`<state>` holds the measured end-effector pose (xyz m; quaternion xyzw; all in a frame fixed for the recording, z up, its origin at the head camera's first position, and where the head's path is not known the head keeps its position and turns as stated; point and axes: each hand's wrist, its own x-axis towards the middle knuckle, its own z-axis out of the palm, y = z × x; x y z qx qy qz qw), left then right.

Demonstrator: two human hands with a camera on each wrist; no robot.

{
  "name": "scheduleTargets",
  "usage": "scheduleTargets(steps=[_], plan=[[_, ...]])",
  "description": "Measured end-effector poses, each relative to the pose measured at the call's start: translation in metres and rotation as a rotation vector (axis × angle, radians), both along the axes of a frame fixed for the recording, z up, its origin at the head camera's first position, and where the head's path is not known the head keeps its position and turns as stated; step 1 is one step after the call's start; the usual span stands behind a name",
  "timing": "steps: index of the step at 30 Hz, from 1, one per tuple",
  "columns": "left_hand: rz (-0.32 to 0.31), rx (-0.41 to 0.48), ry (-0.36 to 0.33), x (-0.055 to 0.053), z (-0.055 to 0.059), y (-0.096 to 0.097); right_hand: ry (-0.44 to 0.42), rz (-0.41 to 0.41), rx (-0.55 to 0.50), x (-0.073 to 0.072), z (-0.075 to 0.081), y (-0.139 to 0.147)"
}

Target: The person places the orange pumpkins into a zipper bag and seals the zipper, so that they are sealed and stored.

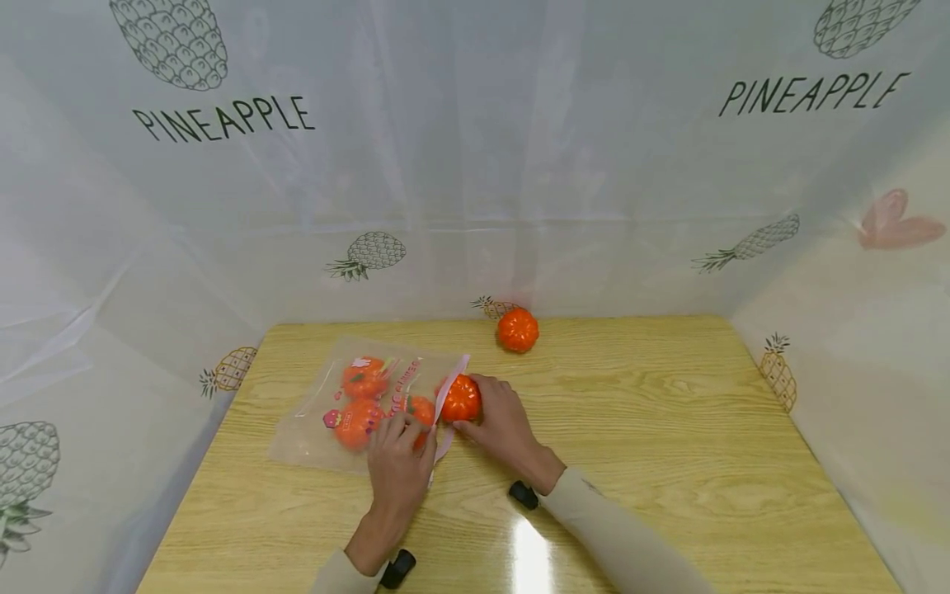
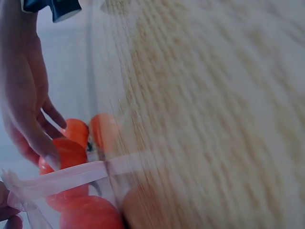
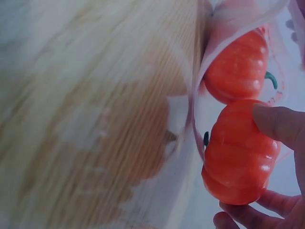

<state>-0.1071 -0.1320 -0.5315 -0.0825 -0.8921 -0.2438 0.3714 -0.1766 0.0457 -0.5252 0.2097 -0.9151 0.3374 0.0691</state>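
Observation:
A clear zip bag (image 1: pixel 312 437) with pink print lies flat on the left of the table, holding several orange toy pumpkins (image 1: pixel 358 423). Its pink-edged mouth (image 1: pixel 451 386) faces right and gapes. My left hand (image 1: pixel 401 466) pinches the near side of that mouth; only its fingertips (image 2: pixel 12 222) show at the corner of the left wrist view. Between thumb and fingers, my right hand (image 1: pixel 508 425) grips another toy pumpkin (image 3: pixel 243 152) right at the opening. In the right wrist view it overlaps a pumpkin (image 3: pixel 238 67) inside, whose green stem shows.
One more orange pumpkin (image 1: pixel 517 330) sits at the table's back edge, by the curtain. The wooden table (image 1: pixel 653 429) is enclosed at the back and sides by a pale sheet (image 1: pixel 475 165) printed with pineapples. Each wrist wears a black device (image 1: pixel 524 495).

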Motion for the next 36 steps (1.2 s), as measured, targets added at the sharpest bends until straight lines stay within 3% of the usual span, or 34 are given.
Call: scheduleTargets(steps=[13, 27, 36], plan=[[-0.013, 0.004, 0.032, -0.002, -0.003, -0.001, 0.046, -0.073, 0.055, -0.009, -0.008, -0.023], [-0.023, -0.002, 0.035, -0.002, -0.001, 0.0, 0.085, -0.124, 0.137, -0.004, -0.011, -0.015], [-0.053, -0.009, 0.041, -0.003, -0.001, 0.0, 0.068, -0.096, 0.159, -0.005, -0.014, -0.028]])
